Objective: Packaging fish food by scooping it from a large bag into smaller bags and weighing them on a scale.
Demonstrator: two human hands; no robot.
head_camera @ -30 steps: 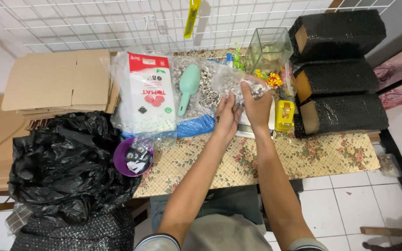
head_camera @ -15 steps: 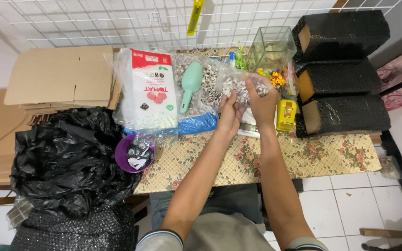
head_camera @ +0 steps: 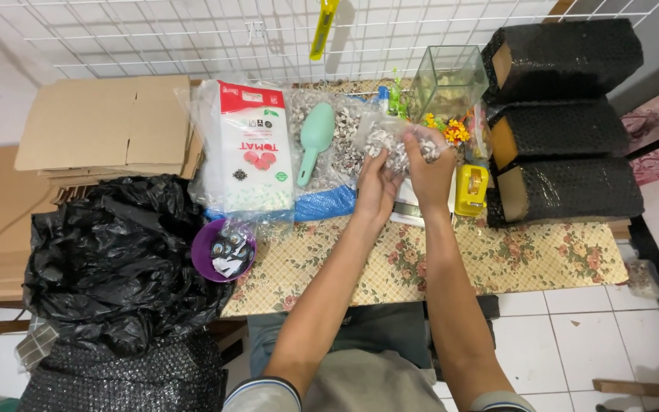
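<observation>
Both hands grip one small clear bag of mixed pebbles (head_camera: 392, 143), held above the table's (head_camera: 497, 259) far side. The left hand (head_camera: 377, 187) pinches its lower edge; the right hand (head_camera: 429, 169) closes over the top. A mint scoop (head_camera: 314, 137) lies on the large pebble sack (head_camera: 337, 152) just beside. The bag's opening appears gathered, though fingers hide it.

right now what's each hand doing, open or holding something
Left hand: closed on the small clear plastic bag of grey-white pebbles.
Right hand: closed on the same bag, gripping its upper right part.
</observation>
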